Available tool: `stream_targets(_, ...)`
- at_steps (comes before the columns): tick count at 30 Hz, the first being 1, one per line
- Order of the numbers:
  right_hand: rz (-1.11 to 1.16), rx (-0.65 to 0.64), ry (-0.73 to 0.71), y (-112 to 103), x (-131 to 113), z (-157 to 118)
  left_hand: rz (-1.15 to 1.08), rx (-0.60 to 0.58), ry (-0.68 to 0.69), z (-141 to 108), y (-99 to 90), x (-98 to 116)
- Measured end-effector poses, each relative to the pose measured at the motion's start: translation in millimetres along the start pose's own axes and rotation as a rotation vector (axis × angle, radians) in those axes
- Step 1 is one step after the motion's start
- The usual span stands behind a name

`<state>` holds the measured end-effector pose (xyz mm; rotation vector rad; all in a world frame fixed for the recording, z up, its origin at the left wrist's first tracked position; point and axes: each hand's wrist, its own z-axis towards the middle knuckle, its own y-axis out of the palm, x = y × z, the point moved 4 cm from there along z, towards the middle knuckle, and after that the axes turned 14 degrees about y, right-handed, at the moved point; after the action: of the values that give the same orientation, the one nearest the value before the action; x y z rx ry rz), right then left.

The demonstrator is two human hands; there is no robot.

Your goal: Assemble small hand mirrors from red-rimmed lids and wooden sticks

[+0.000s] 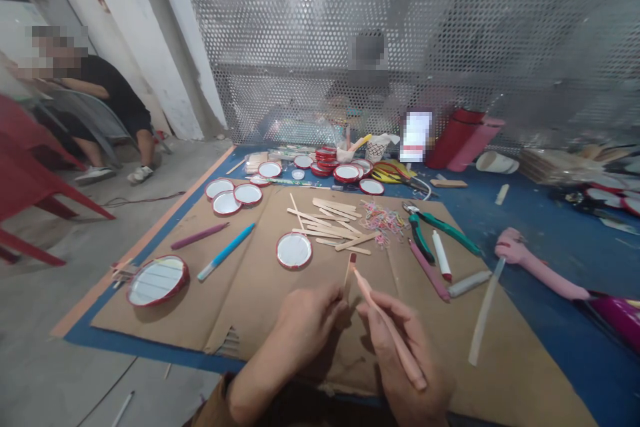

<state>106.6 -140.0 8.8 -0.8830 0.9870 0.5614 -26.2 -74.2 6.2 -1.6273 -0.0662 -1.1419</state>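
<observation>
A person's left hand [310,323] curls nearly shut around a thin wooden stick [347,280] with a dark red tip, held upright, while the right hand [405,353] grips a longer pale pink stick [390,327] much as one holds a pencil, its upper end slanting in just beside the red tip (whether they touch is hard to tell). Both wrists sit low over a brown cardboard sheet [240,307]. Just ahead lie a red-rimmed jar lid [293,251], a loose pile of craft sticks [325,223], tangled rubber bands [383,223] and green-handled pliers [440,230].
</observation>
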Motion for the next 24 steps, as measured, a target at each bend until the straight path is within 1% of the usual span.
stream_targets(5,0.007,-0.016,0.049,1.0,4.0,0.8,-0.014,-0.007,0.005,0.1,0.1,0.3)
stream_targets(7,0.010,0.006,0.057,0.8,4.5,1.4,-0.017,-0.010,0.005,-0.2,0.0,0.6)
stream_targets(9,0.015,0.025,0.049,1.0,3.9,1.6,-0.013,-0.009,0.003,-0.5,-0.4,0.9)
stream_targets(17,0.003,0.000,0.012,2.2,3.9,1.4,0.002,-0.010,-0.006,-0.4,-0.1,0.0)
stream_targets(24,0.021,0.057,0.116,-0.3,2.2,0.9,-0.017,-0.020,-0.015,0.2,0.9,-0.1)
